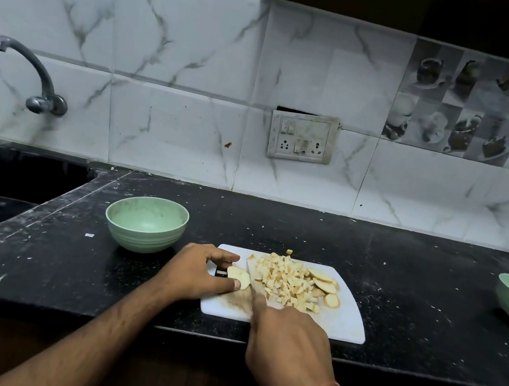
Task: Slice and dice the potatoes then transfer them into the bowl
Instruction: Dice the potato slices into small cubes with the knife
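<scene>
Black speckled counter (399, 284) beneath white marble-veined wall tiles (186, 46)

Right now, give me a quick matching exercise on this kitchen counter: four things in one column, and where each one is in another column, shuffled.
Things:
1. Left hand
2. Right hand
3. Diced pile
4. Near bowl

Places:
A. empty, left of the board
B. holding the potatoes' last piece
C. middle of the board
D. on the knife

Pairs: 1-B, 2-D, 3-C, 4-A
</scene>
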Tool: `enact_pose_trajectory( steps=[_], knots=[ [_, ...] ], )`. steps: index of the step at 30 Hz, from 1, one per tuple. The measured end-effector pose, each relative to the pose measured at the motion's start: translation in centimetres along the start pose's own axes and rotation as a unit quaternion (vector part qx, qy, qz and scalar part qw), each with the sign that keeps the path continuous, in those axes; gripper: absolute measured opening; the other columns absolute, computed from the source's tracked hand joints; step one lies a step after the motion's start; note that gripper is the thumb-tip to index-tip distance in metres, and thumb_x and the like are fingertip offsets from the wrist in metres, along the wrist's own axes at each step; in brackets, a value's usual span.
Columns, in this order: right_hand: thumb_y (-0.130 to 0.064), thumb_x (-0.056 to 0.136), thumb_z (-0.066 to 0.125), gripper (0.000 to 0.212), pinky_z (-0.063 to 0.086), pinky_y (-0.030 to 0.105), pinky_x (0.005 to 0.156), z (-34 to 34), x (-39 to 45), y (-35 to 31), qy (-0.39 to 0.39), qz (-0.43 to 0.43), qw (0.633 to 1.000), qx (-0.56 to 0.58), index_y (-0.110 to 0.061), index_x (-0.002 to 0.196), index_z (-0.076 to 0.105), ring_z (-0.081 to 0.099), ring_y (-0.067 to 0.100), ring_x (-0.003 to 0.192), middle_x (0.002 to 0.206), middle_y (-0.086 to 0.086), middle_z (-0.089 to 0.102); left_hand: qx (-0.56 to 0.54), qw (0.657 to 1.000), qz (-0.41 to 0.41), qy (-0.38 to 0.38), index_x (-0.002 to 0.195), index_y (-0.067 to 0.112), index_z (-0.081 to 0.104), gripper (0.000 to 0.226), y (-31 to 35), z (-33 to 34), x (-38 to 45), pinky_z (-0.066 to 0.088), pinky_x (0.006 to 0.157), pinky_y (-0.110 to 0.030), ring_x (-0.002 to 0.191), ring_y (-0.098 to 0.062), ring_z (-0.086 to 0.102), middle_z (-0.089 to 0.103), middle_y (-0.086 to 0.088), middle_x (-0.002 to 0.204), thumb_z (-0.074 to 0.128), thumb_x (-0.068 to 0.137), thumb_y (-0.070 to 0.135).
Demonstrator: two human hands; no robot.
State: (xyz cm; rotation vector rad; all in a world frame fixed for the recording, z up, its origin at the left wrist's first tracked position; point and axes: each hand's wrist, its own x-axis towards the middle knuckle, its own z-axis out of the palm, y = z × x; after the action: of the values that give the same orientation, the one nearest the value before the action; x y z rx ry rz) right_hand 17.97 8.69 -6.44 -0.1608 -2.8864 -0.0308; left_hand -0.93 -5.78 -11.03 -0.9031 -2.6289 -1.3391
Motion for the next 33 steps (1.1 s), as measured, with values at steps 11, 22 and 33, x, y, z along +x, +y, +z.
enact_pose_trajectory(
  steps=[11,22,33],
  knots=[
    [-0.026,0.101,0.04,0.047,0.037,0.036,0.067,-0.9,0.8,0.2,0.042,0.022,0.999,0.017,-0.029,0.148,0.045,0.063,0.029,0.099,0.104,0.003,0.068,-0.01,1.0,-0.022,-0.005,0.119,0.039,0.079,0.052,0.5,-0.1,-0.2,0.049,0.092,-0.015,0.103,0.013,0.067,0.076,0.022,0.108,0.095,0.07,0.045],
    [-0.025,0.101,0.041,0.046,0.039,0.035,0.067,0.7,2.2,0.2,0.016,0.011,0.999,0.042,-0.027,0.147,0.045,0.063,0.028,0.095,0.096,0.003,0.065,-0.007,0.999,-0.031,-0.01,0.118,0.041,0.079,0.051,0.5,-0.2,-0.2,0.047,0.088,-0.012,0.102,0.015,0.067,0.077,0.022,0.106,0.096,0.07,0.045],
    [-0.029,0.104,0.038,0.05,0.039,0.036,0.067,-1.6,-0.5,0.7,0.048,0.008,0.998,0.033,-0.032,0.153,0.038,0.062,0.026,0.094,0.097,0.001,0.066,-0.02,0.999,-0.041,-0.017,0.12,0.036,0.078,0.052,0.5,-0.2,-0.2,0.044,0.082,-0.003,0.099,0.017,0.067,0.078,0.02,0.103,0.097,0.072,0.04]
  ],
)
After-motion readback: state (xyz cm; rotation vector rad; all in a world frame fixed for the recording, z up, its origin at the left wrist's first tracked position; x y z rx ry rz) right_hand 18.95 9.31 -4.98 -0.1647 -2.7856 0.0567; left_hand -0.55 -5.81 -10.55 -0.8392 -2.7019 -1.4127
